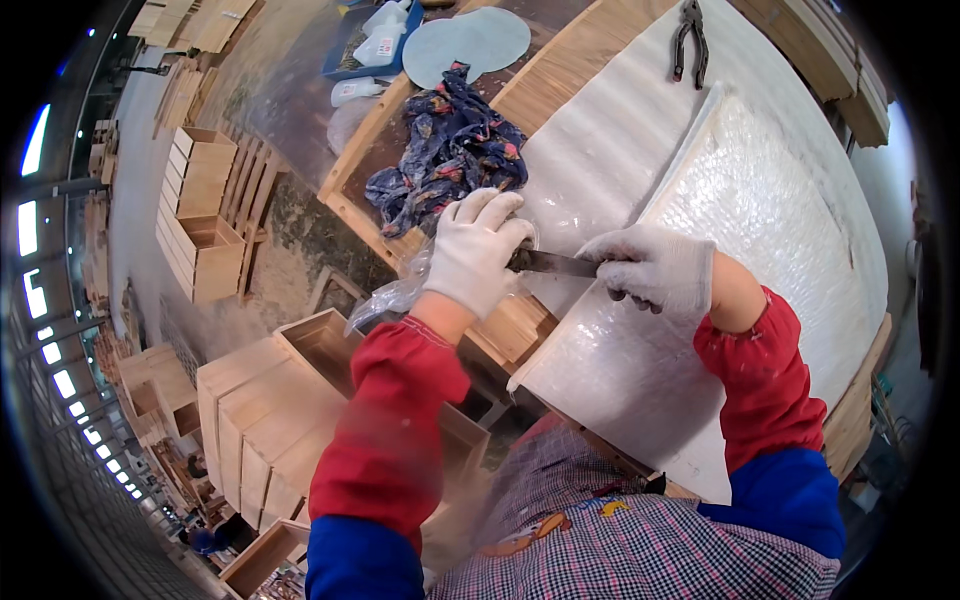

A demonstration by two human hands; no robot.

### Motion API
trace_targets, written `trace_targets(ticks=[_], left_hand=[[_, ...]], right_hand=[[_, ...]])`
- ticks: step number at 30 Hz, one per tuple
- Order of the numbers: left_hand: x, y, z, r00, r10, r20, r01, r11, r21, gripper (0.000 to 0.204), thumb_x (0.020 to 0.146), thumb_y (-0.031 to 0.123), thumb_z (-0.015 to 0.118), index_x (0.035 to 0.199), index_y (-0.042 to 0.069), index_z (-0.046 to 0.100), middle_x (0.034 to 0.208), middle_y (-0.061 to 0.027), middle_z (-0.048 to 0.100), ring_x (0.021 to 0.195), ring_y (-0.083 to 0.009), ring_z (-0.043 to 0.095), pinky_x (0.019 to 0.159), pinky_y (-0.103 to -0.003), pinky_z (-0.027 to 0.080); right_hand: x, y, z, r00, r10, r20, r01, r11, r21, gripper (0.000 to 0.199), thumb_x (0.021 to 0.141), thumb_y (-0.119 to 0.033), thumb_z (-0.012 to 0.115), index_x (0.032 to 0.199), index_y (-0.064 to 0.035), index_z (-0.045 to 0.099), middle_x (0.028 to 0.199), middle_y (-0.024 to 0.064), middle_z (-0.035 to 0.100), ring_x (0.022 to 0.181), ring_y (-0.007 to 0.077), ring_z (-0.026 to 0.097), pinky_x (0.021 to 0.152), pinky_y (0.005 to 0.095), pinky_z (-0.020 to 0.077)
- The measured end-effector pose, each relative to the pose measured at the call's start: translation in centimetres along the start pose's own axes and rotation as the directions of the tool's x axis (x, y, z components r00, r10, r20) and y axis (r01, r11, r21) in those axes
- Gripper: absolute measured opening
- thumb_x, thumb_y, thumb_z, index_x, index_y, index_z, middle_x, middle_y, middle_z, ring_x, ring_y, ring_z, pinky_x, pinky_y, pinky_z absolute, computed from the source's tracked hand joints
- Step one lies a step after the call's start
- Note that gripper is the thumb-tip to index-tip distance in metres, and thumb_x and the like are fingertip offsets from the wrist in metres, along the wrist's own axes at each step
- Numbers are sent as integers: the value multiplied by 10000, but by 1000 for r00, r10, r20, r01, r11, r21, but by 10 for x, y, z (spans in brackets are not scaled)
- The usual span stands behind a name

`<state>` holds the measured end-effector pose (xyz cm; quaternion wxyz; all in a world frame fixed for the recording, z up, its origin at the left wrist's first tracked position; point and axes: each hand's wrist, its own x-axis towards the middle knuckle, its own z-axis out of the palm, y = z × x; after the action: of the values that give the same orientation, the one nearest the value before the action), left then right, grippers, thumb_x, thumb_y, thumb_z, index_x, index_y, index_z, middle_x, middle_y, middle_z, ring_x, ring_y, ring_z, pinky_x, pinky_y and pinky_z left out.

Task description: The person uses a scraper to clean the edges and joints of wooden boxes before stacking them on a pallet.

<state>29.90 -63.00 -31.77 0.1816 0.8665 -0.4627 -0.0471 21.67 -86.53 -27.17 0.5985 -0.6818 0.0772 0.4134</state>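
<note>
A flat, dark metal blade (560,263), like a knife's, spans the gap between my two gloved hands. My left hand (478,250), in a white glove, is closed around its darker left end. On the right end, my right hand (655,268) closes with its fingers, the fingertips of its glove dark with dirt. Crumpled clear plastic film (395,295) hangs beside my left wrist. Below my right hand lies a panel wrapped in shiny white foam sheet (625,360). A dark blue patterned cloth (455,150) is bunched just beyond my left hand.
Pliers (691,45) lie on white foam sheeting (600,150) at the far side. A blue tray (370,40) with plastic bottles stands beyond the cloth. Wooden drawer boxes (270,410) are stacked at left, with more (200,215) on a pallet. Boards (830,60) are piled at far right.
</note>
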Motion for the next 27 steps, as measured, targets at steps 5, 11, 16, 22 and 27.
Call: trace_targets(ticks=[5, 11, 16, 22, 27], left_hand=[[-2, -9, 3, 997, 49, -66, -53, 997, -62, 453, 522, 190, 821, 933, 185, 631, 1206, -50, 562, 1184, -288, 486, 937, -452, 390], [-34, -14, -8, 982, -56, -181, 35, 992, -119, 831, 621, 253, 811, 1340, 38, 453, 1411, -188, 407, 1336, -393, 342, 1109, -447, 297], [-159, 16, -35, 851, -325, -413, 266, 944, -195, 661, 710, 185, 745, 1290, 0, 487, 1374, -196, 440, 1286, -401, 409, 1065, -452, 359], [-380, 104, -10, 647, -760, -61, 609, 564, -558, 465, 822, 213, 658, 1233, 22, 559, 1219, -206, 580, 1165, -347, 535, 1002, -402, 429], [-525, 171, 14, 334, -911, 241, 782, 126, -610, 507, 851, 341, 620, 1237, 16, 565, 1226, -207, 584, 1129, -349, 568, 970, -375, 446]], right_hand=[[9, 22, -6, 989, -88, 118, 48, 950, 309, 403, 902, -212, 557, 1241, 6, 549, 738, 10, 572, 533, 62, 506, 482, 188, 419], [-1, 29, 31, 981, -191, -45, 182, 803, 568, 472, 906, -225, 576, 1274, 60, 495, 799, 95, 610, 565, 110, 555, 479, 207, 445], [-4, 5, 75, 917, -385, 102, 265, 781, 566, 495, 883, -271, 603, 1237, 63, 511, 815, 138, 620, 584, 160, 574, 483, 253, 455], [-14, -69, 210, 831, -548, 95, 427, 738, 524, 487, 858, -248, 566, 1225, 68, 516, 866, 166, 613, 655, 209, 593, 581, 301, 491], [-14, -89, 360, 724, -550, 417, 321, 803, 502, 468, 882, -71, 487, 1348, -29, 454, 985, 173, 618, 794, 217, 600, 684, 322, 489]])
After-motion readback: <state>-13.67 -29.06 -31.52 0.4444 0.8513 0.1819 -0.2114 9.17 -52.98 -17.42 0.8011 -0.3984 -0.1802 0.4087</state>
